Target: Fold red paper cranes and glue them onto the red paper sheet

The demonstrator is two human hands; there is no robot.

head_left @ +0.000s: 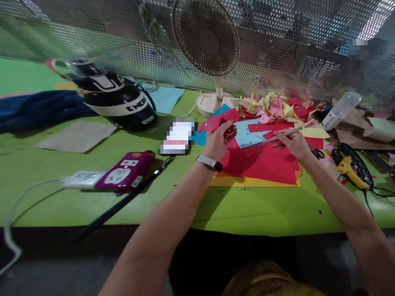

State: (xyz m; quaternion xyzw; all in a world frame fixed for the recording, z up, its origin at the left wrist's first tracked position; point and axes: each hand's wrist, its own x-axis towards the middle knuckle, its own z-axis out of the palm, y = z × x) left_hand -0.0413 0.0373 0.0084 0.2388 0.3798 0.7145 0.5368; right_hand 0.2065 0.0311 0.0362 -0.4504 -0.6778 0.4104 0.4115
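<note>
My left hand (217, 142), with a watch on its wrist, is closed on a small red paper piece (219, 119) marked with blue dots. In my right hand (291, 144) there is a slim grey pair of tweezers (291, 131), its tip pointing left over the papers. Between the hands lies a light blue sheet (247, 128) scattered with small blue dots. Red strips (271, 126) rest on that sheet. Beneath it is a stack of red sheets (262, 164), with orange and yellow edges (256, 181) showing at the front.
A fan (206, 39) stands behind the papers, beside a pile of folded paper pieces (274, 107). To the right are a yellow-handled glue gun (350, 170) and a clear bottle (342, 107). A phone (179, 137), purple power strip (126, 170) and black jug (120, 98) are left.
</note>
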